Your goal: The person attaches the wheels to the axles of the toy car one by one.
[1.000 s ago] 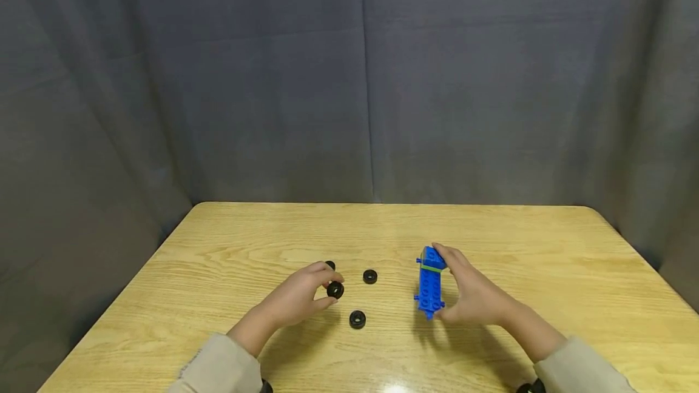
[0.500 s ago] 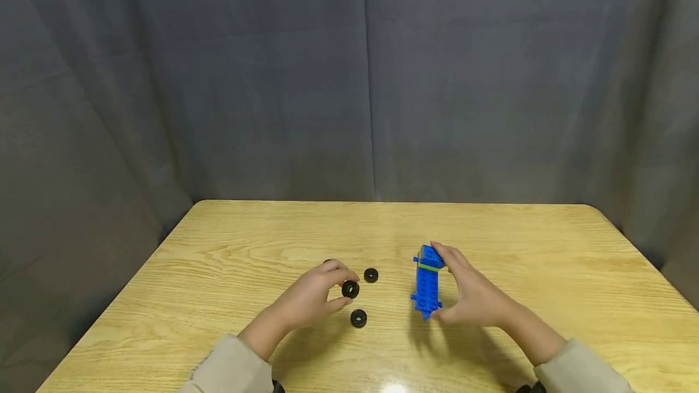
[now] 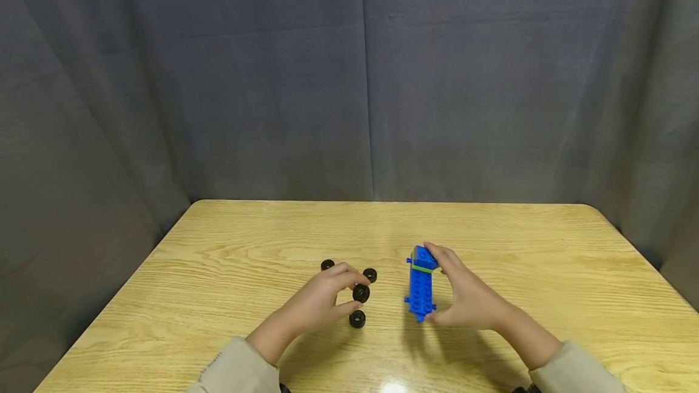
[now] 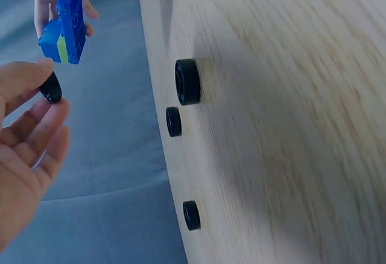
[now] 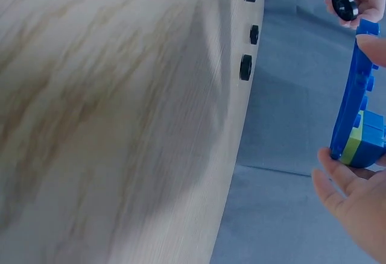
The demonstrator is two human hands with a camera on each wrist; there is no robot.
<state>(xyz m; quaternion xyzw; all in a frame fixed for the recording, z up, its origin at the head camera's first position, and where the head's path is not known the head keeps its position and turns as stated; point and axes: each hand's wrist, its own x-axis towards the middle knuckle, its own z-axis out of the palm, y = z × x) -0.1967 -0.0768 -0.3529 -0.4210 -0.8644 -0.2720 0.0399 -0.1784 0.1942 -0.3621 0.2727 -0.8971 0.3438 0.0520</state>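
Note:
My left hand (image 3: 319, 302) pinches a small black wheel (image 3: 361, 293) between thumb and fingers, held above the table. In the left wrist view that wheel (image 4: 50, 89) hangs at the fingertips, close to the blue toy. My right hand (image 3: 469, 296) grips a blue toy vehicle chassis (image 3: 420, 290) by its two ends, thumb at the near end and fingers at the far end. Studs cover its face, short axle pegs stick out at the sides, and a green strip (image 5: 352, 146) crosses one end below blue bricks. A gap separates wheel and chassis.
Black wheels lie on the wooden table (image 3: 246, 241): one (image 3: 327, 264) beyond the left hand, another (image 3: 370, 275) to its right, and a third (image 3: 357, 319) just below the held wheel. Grey curtains (image 3: 273, 77) hang behind and beside the table.
The left hand has moved right with its wheel, uncovering the far left wheel. The right hand has shifted slightly left with the chassis, so the two are closer together.

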